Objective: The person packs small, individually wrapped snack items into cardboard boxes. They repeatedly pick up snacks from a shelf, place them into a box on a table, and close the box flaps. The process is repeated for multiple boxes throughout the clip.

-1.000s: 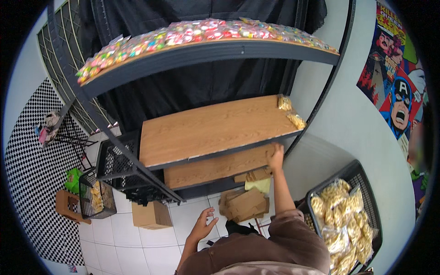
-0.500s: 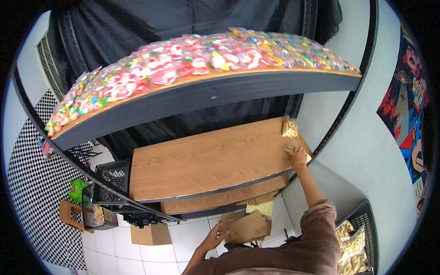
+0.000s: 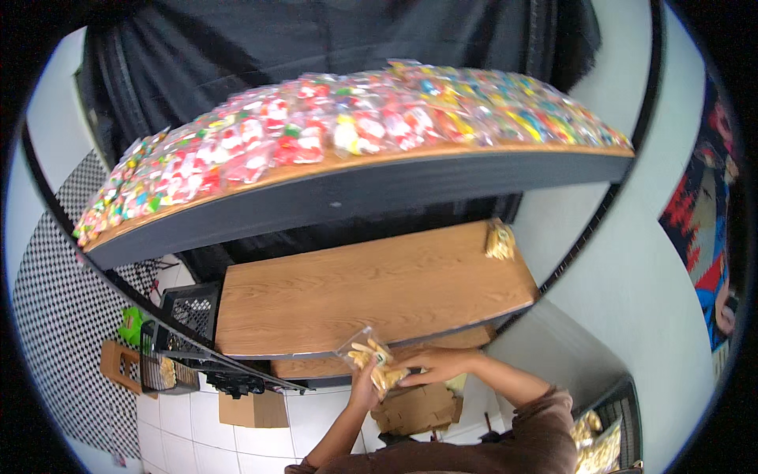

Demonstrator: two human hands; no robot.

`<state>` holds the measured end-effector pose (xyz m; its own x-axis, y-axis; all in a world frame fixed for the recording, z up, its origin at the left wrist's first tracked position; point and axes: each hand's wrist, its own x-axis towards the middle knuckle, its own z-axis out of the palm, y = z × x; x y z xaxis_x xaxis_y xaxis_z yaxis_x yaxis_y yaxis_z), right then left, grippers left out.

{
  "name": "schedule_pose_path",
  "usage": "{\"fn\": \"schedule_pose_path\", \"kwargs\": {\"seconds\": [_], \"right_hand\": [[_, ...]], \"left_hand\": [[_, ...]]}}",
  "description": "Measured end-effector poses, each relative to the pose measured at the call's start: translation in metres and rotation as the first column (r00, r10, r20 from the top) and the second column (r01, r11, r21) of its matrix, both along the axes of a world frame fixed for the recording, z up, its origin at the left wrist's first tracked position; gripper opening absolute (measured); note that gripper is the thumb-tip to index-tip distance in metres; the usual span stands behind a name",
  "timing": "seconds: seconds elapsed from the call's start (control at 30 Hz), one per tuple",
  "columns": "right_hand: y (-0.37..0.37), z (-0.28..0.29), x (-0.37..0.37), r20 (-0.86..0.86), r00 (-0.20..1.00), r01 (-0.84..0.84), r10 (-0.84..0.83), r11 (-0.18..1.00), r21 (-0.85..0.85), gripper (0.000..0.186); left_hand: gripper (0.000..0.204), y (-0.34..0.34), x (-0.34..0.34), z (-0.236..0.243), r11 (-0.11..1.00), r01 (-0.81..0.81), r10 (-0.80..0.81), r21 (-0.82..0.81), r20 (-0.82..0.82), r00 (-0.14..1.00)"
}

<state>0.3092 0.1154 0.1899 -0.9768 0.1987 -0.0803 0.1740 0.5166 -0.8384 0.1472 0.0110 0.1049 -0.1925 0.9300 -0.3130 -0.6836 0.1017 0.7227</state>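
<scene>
In front of the wooden middle shelf [image 3: 355,288], a clear plastic bag of pale yellow snack sticks [image 3: 374,353] is held up near its front edge. My left hand [image 3: 363,387] grips the bag's left side, fingers wrapped round it. From the right, my right hand [image 3: 434,365] closes on the lower right part of the same bag; its fingertips press the plastic. A similar bag of sticks [image 3: 500,241] stands at the shelf's far right corner.
Colourful candy bags [image 3: 316,118] cover the upper shelf. Black uprights [image 3: 588,229] flank the shelves. At lower right a dark crate [image 3: 629,411] contains more snack bags. Flattened cardboard [image 3: 418,407] lies below my hands; a black crate [image 3: 189,312] and a cardboard box [image 3: 253,409] are at left.
My right hand has left the shelf's right end, bringing the snack bag toward me. My left hand has risen from below the shelf and taken hold of it too.
</scene>
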Motion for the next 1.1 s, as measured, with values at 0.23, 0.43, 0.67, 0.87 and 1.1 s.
{"fn": "schedule_pose_path", "kwargs": {"seconds": [0.23, 0.43, 0.67, 0.87, 1.1], "right_hand": [[0.191, -0.013, 0.087, -0.311, 0.54, 0.752, -0.782, 0.283, 0.595, 0.046], [0.251, -0.123, 0.097, -0.169, 0.197, 0.72, -0.966, 0.025, 0.693, 0.076], [0.175, -0.133, 0.045, -0.43, 0.432, 0.763, -0.793, 0.066, 0.644, 0.071], [0.023, -0.095, -0.094, -0.511, 0.631, 0.759, -0.584, 0.331, 0.56, 0.064], [-0.271, -0.099, -0.25, -0.532, 0.841, 0.094, 0.099, 0.941, 0.324, 0.058]], "left_hand": [[0.033, -0.051, -0.042, -0.014, 0.97, -0.026, 0.039, -0.243, 0.05, 0.998], [0.029, -0.108, -0.065, -0.035, 0.955, -0.197, 0.244, -0.222, 0.212, 0.946], [0.033, -0.14, -0.078, -0.026, 0.918, -0.33, 0.355, -0.22, 0.087, 0.931], [0.041, -0.217, -0.095, -0.057, 0.924, -0.366, 0.381, -0.113, 0.165, 0.91], [0.044, -0.362, -0.113, -0.04, 0.734, -0.679, 0.651, 0.015, 0.269, 0.71]]}}
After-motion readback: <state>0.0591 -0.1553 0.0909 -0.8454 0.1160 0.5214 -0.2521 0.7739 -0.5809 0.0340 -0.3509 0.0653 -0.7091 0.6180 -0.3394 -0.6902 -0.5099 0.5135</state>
